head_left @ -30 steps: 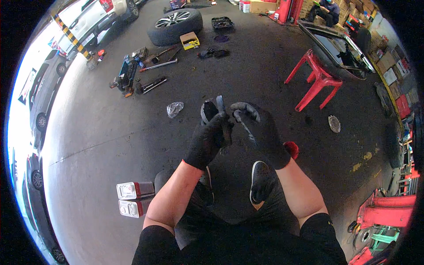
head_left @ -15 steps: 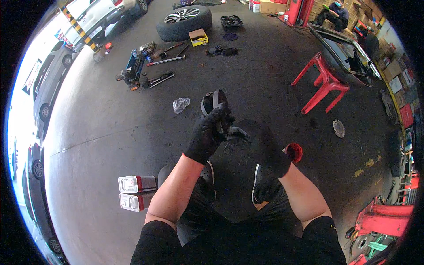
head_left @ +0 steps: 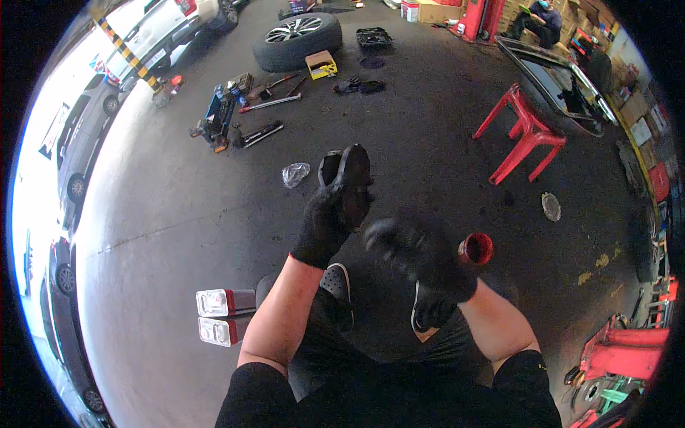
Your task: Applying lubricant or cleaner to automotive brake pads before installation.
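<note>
My left hand [head_left: 327, 220], in a black glove, is closed around dark, flat pieces with rounded ends that look like brake pads [head_left: 354, 165]. They stand up above the fingers, a second one showing on the left. My gloved right hand [head_left: 421, 255] is lower and to the right, apart from the pads. Its fingers seem curled but are smeared by motion, so I cannot make out whether they hold anything. Just right of that hand is an open tin [head_left: 477, 249] with red stuff inside.
Two metal cans [head_left: 215, 303] stand by my left leg. A crumpled clear plastic bag [head_left: 295, 175] lies ahead. Farther off are hand tools [head_left: 262, 133], a wheel [head_left: 297, 43], a yellow box [head_left: 322, 65], a red stool [head_left: 524, 135] and a vehicle door [head_left: 560, 82]. A person [head_left: 540, 25] sits far right.
My right hand has swept slightly left, nearer my left hand. The pads in my left hand have turned a little, showing more of a dark face.
</note>
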Available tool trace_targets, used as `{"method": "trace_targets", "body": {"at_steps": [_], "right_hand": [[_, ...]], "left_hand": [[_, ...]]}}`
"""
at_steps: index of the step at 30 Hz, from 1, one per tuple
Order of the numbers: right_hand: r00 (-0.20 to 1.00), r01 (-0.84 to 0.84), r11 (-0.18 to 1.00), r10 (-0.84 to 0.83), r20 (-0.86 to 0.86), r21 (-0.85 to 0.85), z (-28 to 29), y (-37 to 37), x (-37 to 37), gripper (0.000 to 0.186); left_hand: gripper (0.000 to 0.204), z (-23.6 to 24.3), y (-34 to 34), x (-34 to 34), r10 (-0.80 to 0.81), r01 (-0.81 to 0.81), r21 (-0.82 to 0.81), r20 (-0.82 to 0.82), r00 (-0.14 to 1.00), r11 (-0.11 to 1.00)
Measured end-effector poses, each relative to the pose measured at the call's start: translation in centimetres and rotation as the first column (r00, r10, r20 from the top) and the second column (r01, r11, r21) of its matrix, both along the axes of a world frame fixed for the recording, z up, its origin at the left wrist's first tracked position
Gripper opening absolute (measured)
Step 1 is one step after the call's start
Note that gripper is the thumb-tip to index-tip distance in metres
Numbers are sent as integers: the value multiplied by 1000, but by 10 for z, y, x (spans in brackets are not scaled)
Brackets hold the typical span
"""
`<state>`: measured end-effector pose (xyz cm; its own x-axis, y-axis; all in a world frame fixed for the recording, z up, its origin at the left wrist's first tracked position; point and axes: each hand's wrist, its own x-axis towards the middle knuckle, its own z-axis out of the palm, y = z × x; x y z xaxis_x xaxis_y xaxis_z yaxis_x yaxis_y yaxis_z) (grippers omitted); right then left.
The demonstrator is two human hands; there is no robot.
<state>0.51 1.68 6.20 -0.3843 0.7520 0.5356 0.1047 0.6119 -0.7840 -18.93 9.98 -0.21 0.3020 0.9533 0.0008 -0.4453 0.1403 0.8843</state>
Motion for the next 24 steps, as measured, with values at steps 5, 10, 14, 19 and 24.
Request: {"method": "trace_targets", "body": {"at_steps": [5,10,14,19,24], "right_hand": [[733,-292,719,-255,-631,-630,9,18,36,19],[622,-463,638,-260,-738,-615,11,16,50,15],[582,-454,629,-328,-744,-632,18,14,46,18],[649,-347,585,-414,-638,-733,20,10,49,16],[629,-374,577,-418,-655,-727,22,6,47,15]], "left_hand": [[56,22,-12,9,630,407,696,-714,304,592],[74,46,-46,17,-12,167,296,-461,887,940],[79,37,-54,22,-32,153,348,-332,943,925],[77,42,-52,27,169,170,552,-511,843,816],[73,41,-55,27,204,132,537,-519,830,833]]}}
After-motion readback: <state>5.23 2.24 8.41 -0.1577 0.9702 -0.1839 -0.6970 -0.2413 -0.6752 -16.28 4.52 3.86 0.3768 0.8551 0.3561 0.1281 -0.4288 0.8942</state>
